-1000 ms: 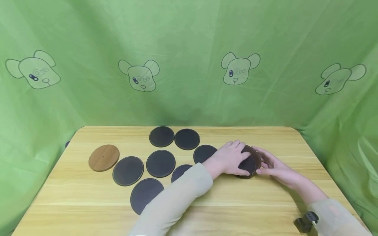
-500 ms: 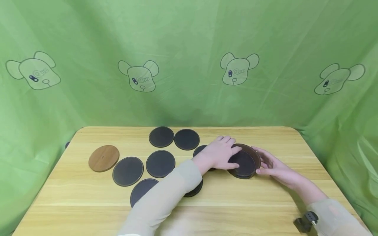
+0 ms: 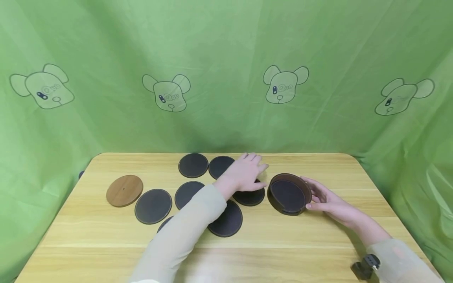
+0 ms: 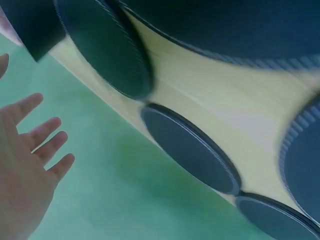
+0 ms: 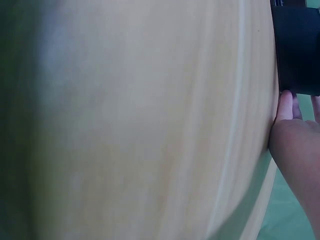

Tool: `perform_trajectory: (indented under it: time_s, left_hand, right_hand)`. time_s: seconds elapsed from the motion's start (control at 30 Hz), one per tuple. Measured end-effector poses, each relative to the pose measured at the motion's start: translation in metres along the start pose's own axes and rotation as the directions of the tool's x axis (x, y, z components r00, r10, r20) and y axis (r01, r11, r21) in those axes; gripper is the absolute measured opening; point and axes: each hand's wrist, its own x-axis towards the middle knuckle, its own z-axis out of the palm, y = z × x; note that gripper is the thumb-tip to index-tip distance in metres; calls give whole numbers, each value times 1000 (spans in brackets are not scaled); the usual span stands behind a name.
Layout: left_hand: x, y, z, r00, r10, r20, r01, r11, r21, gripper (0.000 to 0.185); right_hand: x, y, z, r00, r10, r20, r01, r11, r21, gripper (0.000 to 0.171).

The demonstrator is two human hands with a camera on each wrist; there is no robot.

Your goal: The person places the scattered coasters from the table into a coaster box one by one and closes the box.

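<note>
My left hand (image 3: 245, 173) hovers with spread fingers above a dark round coaster (image 3: 249, 197), holding nothing; in the left wrist view its fingers are apart from the coasters. Its forearm covers parts of several other coasters. On the right stands a round brown-black coaster holder (image 3: 301, 184), open at the top and with a dark disc-shaped inside bottom. My right hand (image 3: 329, 201) grips this holder by its right side, thumb in front and fingers round the back. The right wrist view shows the thumb against the holder's dark wall (image 5: 300, 50).
Several dark stitched coasters lie flat on the wooden table (image 3: 301, 251), such as one at the back (image 3: 193, 165) and one at the left (image 3: 153, 206). A brown wooden disc (image 3: 124, 191) lies farther left. A green curtain (image 3: 226, 125) hangs behind the table.
My left hand has withdrawn from the holder and moved left over the coasters. The holder's inside has come into view. My right hand has stayed on the holder.
</note>
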Motion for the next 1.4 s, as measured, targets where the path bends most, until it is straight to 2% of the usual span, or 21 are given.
perform_trajectory:
  time_s: [0.4, 0.8, 1.07, 1.4]
  left_hand:
    - [-23, -52, 18, 991, -130, 37, 130, 991, -22, 67]
    - [-43, -89, 35, 967, -241, 77, 244, 969, -35, 69]
    - [-59, -108, 43, 949, -304, 87, 311, 946, -87, 68]
    - [-75, -120, 49, 934, -346, 87, 354, 928, -114, 61]
  right_hand:
    - [1, 3, -4, 999, 37, -12, -37, 999, -19, 86]
    - [0, 5, -3, 1000, 27, -16, -27, 999, -20, 86]
    - [0, 5, -4, 999, 32, -20, -32, 999, -17, 86]
    - [0, 2, -2, 999, 31, -20, -31, 999, -17, 86]
